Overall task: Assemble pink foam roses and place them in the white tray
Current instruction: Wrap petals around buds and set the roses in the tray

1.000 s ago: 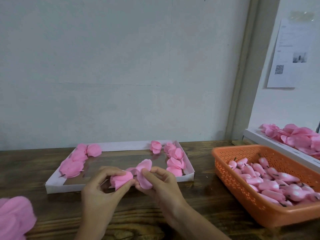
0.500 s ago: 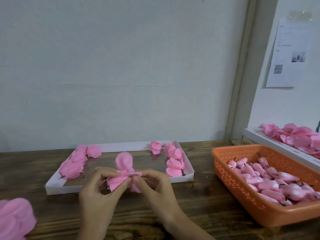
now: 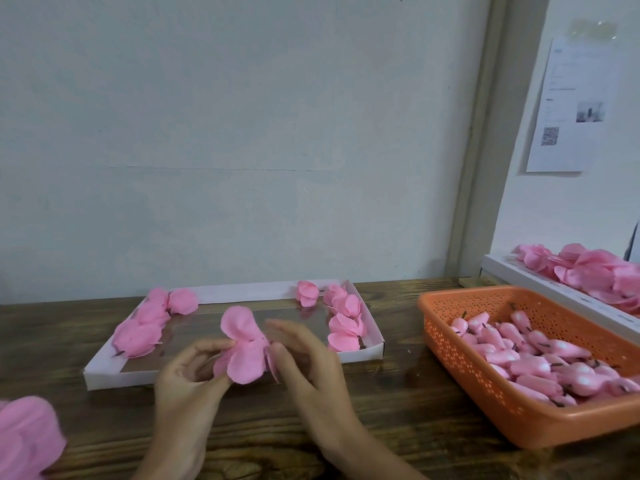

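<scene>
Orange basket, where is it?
In the head view, the orange perforated plastic basket sits on the right of the wooden table, beside the white cardboard tray.

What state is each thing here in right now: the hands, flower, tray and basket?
Left hand: pinches the half-made rose.
Right hand: fingers straight, blurred, beside the rose.
Half-made rose: petals spread loose, in hand.
White tray: holds finished roses at both ends.
Orange basket: about half full of pink buds.
</scene>
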The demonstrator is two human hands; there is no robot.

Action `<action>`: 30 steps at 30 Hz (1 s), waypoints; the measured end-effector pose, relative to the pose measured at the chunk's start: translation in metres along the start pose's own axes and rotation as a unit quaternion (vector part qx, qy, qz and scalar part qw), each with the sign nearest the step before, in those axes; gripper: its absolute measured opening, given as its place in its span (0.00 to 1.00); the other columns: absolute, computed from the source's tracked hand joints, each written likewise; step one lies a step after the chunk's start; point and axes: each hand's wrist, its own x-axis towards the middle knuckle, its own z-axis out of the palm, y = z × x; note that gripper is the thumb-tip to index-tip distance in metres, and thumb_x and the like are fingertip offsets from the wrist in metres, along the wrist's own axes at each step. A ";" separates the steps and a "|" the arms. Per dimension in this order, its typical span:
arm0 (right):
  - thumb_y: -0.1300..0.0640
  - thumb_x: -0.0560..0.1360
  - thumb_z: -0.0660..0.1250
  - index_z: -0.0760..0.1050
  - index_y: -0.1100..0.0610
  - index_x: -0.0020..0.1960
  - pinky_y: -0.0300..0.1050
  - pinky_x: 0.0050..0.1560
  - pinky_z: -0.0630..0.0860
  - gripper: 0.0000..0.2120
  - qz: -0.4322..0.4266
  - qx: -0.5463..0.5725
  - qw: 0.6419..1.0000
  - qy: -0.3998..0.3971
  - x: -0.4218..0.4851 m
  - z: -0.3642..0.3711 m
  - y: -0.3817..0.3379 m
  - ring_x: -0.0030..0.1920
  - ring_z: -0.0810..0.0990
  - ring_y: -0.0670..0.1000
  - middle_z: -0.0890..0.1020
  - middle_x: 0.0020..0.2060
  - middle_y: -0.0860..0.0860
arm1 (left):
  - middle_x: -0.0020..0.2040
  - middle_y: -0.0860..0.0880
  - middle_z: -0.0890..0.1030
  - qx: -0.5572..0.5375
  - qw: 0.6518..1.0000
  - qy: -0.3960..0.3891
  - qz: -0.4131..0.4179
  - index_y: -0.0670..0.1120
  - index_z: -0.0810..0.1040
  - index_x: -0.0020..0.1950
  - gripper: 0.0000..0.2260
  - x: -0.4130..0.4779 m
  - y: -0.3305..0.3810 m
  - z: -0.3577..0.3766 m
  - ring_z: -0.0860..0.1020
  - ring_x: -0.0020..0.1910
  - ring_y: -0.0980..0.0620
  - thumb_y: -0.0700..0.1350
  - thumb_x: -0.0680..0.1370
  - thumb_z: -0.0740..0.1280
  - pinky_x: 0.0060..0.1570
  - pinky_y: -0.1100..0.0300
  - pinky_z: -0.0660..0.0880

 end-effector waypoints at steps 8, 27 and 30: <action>0.58 0.70 0.80 0.80 0.48 0.68 0.56 0.63 0.82 0.27 0.056 -0.011 0.996 -0.075 0.003 -0.001 0.013 0.60 0.85 0.49 0.87 0.58 0.46 | 0.40 0.48 0.88 0.097 0.992 0.015 0.084 0.43 0.87 0.43 0.15 -0.004 0.004 0.006 0.86 0.40 0.55 0.26 0.65 0.80 0.42 0.67 0.81; 0.49 0.85 0.65 0.83 0.60 0.60 0.53 0.53 0.85 0.16 0.256 0.179 0.950 -0.009 0.005 0.002 0.012 0.55 0.87 0.54 0.87 0.55 0.56 | 0.46 0.56 0.88 0.137 0.987 0.015 0.082 0.61 0.86 0.48 0.23 0.003 -0.004 -0.003 0.85 0.47 0.58 0.35 0.64 0.83 0.43 0.73 0.78; 0.50 0.85 0.64 0.75 0.66 0.66 0.55 0.57 0.84 0.20 0.302 0.259 0.917 0.006 0.005 0.000 0.014 0.58 0.86 0.58 0.85 0.59 0.61 | 0.46 0.56 0.88 0.150 0.984 0.006 0.098 0.59 0.86 0.47 0.23 0.004 -0.006 -0.005 0.85 0.47 0.58 0.32 0.65 0.82 0.44 0.72 0.78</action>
